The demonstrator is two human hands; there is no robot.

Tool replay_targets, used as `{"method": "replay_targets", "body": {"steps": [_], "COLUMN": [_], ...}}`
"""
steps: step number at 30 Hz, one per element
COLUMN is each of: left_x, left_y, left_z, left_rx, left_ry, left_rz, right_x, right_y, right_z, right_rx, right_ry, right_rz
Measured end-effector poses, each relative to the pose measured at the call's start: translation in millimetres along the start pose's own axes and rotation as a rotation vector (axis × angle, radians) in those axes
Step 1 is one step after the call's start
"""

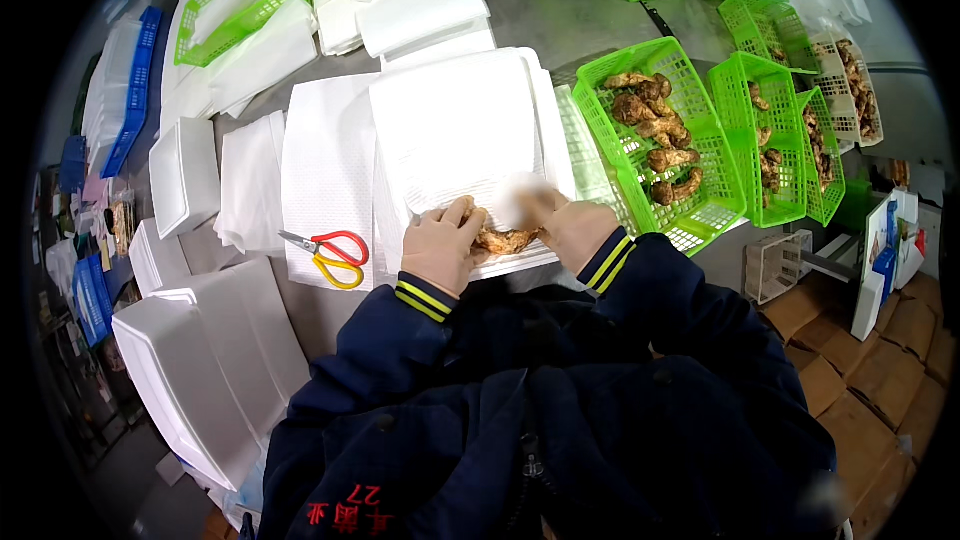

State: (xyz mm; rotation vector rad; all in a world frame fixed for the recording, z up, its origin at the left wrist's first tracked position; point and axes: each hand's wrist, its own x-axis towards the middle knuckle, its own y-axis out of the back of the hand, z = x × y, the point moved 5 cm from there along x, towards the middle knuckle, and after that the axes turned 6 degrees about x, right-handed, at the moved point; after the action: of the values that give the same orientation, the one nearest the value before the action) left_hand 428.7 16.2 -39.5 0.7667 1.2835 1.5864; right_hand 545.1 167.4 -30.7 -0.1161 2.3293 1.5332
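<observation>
Near the centre of the frame, a brown mushroom (505,241) lies at the lower edge of a white box (557,145) lined with a white sheet (455,120). The left hand (440,245) comes in from the lower left, its grip pinching the mushroom's left end with bent fingers. The right hand (573,230) is at the mushroom's other end, next to a blurred white thing (522,202); its fingertips are smeared, so whether that grip is pressed together or spread I cannot tell. Both wrists show dark sleeves with yellow-striped cuffs.

To the left of the box, scissors (318,242) with one red and one yellow handle lie partly on a textured white sheet (325,150). Right of centre, a green basket (612,155) holds several mushrooms (640,110), and more filled baskets stand toward the upper right. The grey table (590,20) shows between them and the white sheets at the top. Large white boxes (215,360) stand at lower left; brown cartons (870,370) cover the lower right.
</observation>
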Motion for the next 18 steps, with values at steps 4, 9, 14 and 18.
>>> {"method": "replay_targets", "body": {"steps": [4, 9, 14, 18], "left_x": [0.8, 10.3, -2.1, 1.9], "left_y": [7.1, -8.8, -5.5, 0.6], "left_z": [9.9, 15.1, 11.8, 13.6], "left_rx": [-0.064, -0.002, -0.06, -0.155], "left_ry": [-0.052, -0.041, -0.038, -0.079], "left_rz": [0.052, 0.013, 0.008, -0.051], "right_x": [-2.5, -0.3, 25.1, 118.2], "right_y": [-1.3, 5.7, 50.8, 98.3], "right_z": [1.0, 1.4, 9.9, 74.6], "right_rx": [0.013, 0.007, 0.183, 0.293], "right_ry": [0.032, 0.038, 0.088, -0.031], "right_rz": [0.078, 0.018, 0.237, 0.652]}}
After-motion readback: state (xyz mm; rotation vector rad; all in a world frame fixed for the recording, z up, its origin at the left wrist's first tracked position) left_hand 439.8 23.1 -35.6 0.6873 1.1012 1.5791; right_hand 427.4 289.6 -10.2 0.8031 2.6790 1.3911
